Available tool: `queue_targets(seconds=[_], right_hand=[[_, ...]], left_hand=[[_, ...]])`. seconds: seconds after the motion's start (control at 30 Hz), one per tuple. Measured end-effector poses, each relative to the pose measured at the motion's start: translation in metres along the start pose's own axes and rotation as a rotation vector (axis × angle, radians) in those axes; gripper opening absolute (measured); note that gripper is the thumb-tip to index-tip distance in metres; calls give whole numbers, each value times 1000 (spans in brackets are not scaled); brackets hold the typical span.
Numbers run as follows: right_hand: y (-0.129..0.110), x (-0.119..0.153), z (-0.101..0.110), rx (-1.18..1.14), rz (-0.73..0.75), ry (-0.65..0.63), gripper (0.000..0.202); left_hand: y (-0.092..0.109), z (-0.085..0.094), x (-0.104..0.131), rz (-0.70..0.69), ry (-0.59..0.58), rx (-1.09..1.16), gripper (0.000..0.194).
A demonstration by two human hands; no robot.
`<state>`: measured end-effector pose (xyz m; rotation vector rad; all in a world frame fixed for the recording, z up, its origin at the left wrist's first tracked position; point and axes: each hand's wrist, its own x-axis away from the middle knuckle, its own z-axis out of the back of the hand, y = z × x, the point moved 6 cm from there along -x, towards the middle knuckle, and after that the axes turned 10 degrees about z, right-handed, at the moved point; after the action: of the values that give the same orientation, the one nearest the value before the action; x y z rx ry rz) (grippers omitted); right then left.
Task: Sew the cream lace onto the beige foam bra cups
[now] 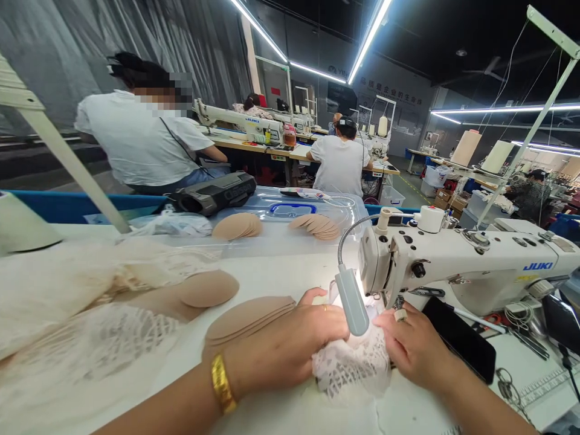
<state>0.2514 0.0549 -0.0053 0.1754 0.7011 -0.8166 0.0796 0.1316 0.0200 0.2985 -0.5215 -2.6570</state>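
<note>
White lace (351, 368) sits at the needle end of the sewing machine (475, 257). The right hand (414, 344) pinches its edge. The left hand (308, 338) is on it; I cannot tell its grip. Tan pads (247, 317) lie left of the machine, stacked up.

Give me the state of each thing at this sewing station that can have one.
Lamp: lit
Ceiling lights: on
Sewing machine: running or not, unclear
Lace fabric: bunched
Left hand: on the lace, grip unclear
Right hand: at the lace, grip unclear
Phone: screen dark
Near pads: stacked
Far pads: fanned in two piles
</note>
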Motion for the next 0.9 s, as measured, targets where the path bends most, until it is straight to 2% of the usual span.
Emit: queue_targets(seconds=[0.1, 0.17, 0.2, 0.27, 0.3, 0.37, 0.53, 0.63, 0.77, 0.83, 0.9], right_hand=[[-13, -3, -4, -111, 77, -59, 20], [-16, -4, -11, -124, 83, -115, 31], [-15, -3, -16, -97, 70, -146, 30], [-11, -1, -26, -4, 35, -205, 12], [-8, 1, -29, 50, 21, -224, 11], [-2, 4, -30, 137, 12, -224, 23], [8, 5, -8, 176, -29, -171, 27], [9, 2, 7, 71, -25, -234, 28], [10, 2, 21, -81, -102, -383, 25], [9, 1, 27, -160, -130, -392, 21], [8, -2, 28, -265, -151, -337, 17]], left_hand=[[-3, -6, 5, 131, -15, -129, 17], [-2, -11, 6, 209, 34, -246, 11], [-1, -15, 7, 230, 46, -289, 15], [3, -23, 7, 230, 36, -329, 23], [5, -26, 7, 227, 26, -330, 24], [6, -26, 8, 224, 3, -297, 24], [3, -14, 16, 192, -55, -147, 30], [5, -10, 19, 122, -55, -110, 28], [11, -13, 16, 34, -21, -140, 19], [14, -14, 13, 2, 7, -170, 26], [15, -14, 11, -11, 25, -205, 30]])
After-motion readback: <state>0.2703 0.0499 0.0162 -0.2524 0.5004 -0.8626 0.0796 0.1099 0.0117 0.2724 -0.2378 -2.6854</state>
